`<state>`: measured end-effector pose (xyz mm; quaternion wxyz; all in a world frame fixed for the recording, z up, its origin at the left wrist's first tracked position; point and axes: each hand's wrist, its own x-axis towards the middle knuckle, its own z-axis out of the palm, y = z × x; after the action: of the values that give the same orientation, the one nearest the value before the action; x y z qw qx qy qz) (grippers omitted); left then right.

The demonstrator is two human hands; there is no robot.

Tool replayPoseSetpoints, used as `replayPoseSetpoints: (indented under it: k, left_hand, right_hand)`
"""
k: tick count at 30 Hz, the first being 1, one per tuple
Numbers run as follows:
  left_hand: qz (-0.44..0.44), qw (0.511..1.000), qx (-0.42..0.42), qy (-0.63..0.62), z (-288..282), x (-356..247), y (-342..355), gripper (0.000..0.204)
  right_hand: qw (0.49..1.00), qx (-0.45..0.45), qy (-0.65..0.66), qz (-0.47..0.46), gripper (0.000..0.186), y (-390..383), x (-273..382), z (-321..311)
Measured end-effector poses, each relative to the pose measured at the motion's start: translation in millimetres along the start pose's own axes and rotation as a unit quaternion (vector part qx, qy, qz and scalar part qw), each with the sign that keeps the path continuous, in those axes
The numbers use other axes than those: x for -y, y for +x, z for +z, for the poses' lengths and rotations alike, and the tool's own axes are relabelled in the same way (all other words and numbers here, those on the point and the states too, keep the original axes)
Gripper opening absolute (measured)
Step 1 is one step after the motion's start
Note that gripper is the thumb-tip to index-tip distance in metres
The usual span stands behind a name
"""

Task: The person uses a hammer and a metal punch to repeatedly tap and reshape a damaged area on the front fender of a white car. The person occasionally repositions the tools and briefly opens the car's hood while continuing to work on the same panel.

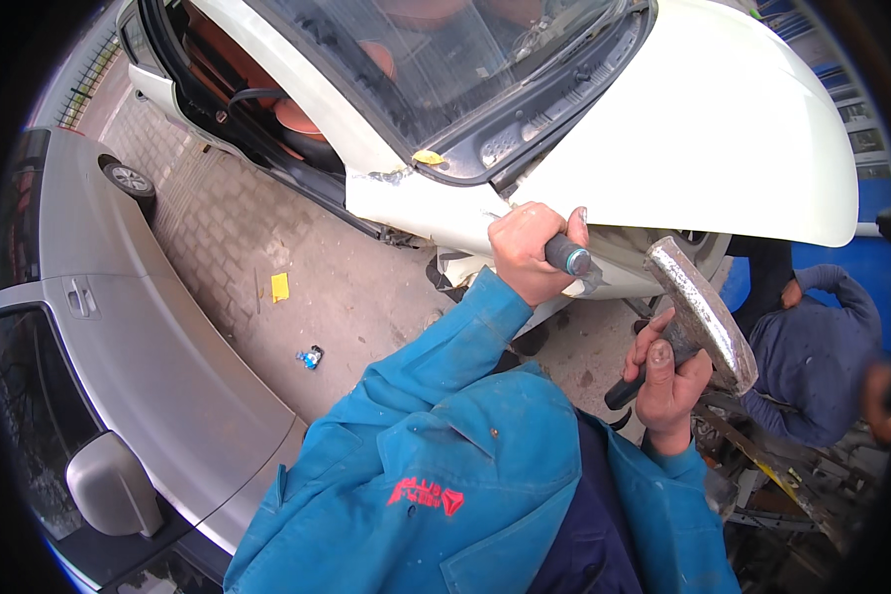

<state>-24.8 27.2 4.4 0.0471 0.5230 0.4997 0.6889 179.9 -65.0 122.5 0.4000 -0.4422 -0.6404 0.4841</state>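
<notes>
My left hand [533, 252] is closed around a screwdriver [568, 255] with a thick black handle and a teal ring near its butt. Most of its shaft is hidden by my fist, beside the fender of a white car [406, 206]. Lower and to the right, my right hand [671, 386] grips a hammer [701, 315] by its dark handle, close to the head. The hammer's long, worn metal head is tilted in front of the car's open front corner. Both hands are raised off the ground and apart from each other.
A silver car [158, 366] with a protruding side mirror [114, 483] stands at left. The white hood [703, 129] spreads at upper right. A co-worker [812, 346] in dark blue crouches at right, near metal parts. A yellow piece [280, 287] and a small blue item [310, 357] lie on the ground.
</notes>
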Motion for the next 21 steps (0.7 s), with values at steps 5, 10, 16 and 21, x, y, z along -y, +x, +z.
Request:
replayPoseSetpoints:
  k: [5,10,16,21]
  left_hand:
    - [0.016,1.000,-0.001,-0.009,8,-9,-2,0.037]
    - [0.014,1.000,0.001,0.000,7,-6,2,0.036]
    - [-0.020,0.999,-0.036,-0.004,7,-10,4,0.037]
    - [-0.024,0.999,-0.029,-0.020,6,-11,7,0.038]
  right_hand:
    - [0.999,0.024,0.009,0.028,0.037,-3,-8,-4]
    - [0.999,0.011,-0.009,0.045,0.040,-10,-10,-4]
    - [0.999,-0.003,-0.016,0.035,0.044,-3,-7,-2]
    - [0.997,0.018,-0.012,0.074,0.043,0,-2,1]
